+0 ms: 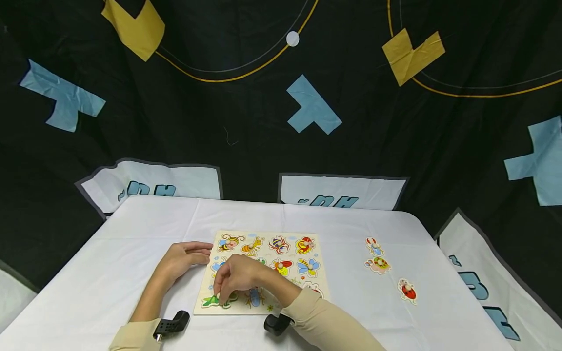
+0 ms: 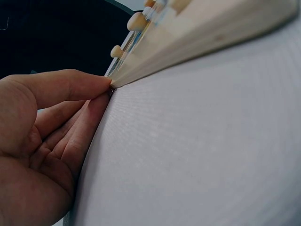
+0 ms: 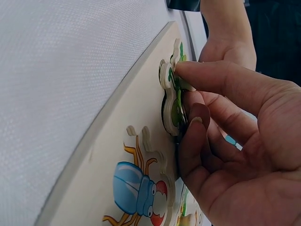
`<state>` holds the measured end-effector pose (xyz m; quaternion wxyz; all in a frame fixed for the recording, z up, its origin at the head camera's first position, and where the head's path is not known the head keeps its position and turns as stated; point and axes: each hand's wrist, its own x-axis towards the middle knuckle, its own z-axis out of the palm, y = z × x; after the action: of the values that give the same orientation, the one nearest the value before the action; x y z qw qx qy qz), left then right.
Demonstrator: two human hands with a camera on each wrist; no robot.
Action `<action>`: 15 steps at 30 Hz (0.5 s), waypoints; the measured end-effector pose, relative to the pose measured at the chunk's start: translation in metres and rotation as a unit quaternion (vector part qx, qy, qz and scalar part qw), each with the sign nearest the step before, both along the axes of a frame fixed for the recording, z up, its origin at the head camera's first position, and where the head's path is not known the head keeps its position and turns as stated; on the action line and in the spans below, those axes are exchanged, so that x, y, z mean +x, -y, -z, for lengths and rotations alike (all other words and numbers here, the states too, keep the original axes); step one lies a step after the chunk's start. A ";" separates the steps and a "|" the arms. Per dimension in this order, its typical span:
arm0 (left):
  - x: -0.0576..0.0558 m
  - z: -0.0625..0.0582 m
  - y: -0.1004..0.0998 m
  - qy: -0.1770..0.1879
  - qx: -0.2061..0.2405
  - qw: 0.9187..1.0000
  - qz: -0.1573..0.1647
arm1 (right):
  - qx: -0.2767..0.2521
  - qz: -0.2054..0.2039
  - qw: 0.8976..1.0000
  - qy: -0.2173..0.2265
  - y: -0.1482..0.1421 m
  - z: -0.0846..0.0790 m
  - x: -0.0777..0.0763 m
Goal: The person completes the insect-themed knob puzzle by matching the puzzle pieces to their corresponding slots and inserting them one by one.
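Observation:
A wooden peg puzzle board [image 1: 327, 285] with insect pictures lies flat on the table. My left hand [image 1: 186, 261] is at its left edge, fingers fairly straight, and in the left wrist view the fingertips touch the board's side. Over the front left corner, my right hand [image 1: 239, 279] pinches a green insect puzzle piece [image 3: 175, 106] between thumb and fingers. That piece looks slightly tilted over its recess, its knob hidden by the fingers. Beside it on the board is a blue beetle picture [image 3: 134, 188] with orange legs.
Three loose puzzle pieces lie on the white table [image 1: 351, 317] to the right: a rabbit-eared one [image 1: 374, 246], a yellow-green spotted one [image 1: 378, 265] and a red ladybug [image 1: 408, 291]. A black curtain [image 1: 246, 165] hangs behind the table. Wooden knobs [image 2: 136, 22] stick up from the board.

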<state>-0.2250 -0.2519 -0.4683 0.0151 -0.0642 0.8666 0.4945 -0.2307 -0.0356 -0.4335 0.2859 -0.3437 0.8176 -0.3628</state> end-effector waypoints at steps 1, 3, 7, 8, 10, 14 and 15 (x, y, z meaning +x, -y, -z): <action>0.000 0.000 0.000 0.000 0.000 1.000 0.000 | 0.001 0.000 1.000 0.001 0.000 0.000 0.000; 0.000 0.000 0.000 0.001 0.000 1.000 0.000 | 0.004 0.001 1.000 0.001 0.000 0.000 0.001; 0.000 0.000 0.001 0.001 -0.001 1.000 0.002 | 0.010 0.000 1.000 0.002 0.000 -0.001 0.001; -0.001 0.000 0.001 0.001 -0.001 1.000 0.003 | 0.011 0.000 1.000 0.002 0.000 0.000 0.001; -0.001 0.001 0.001 0.000 -0.001 1.000 0.003 | 0.013 0.000 1.000 0.003 0.000 0.000 0.000; 0.000 0.002 0.000 0.002 -0.001 1.000 0.002 | 0.013 0.000 1.000 0.012 0.000 0.002 -0.001; 0.001 0.001 -0.001 0.004 -0.001 1.000 0.001 | 0.011 0.001 1.000 0.014 -0.001 0.002 -0.001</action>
<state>-0.2244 -0.2511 -0.4698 0.0192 -0.0651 0.8670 0.4937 -0.2315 -0.0350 -0.4351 0.3009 -0.3345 0.8179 -0.3586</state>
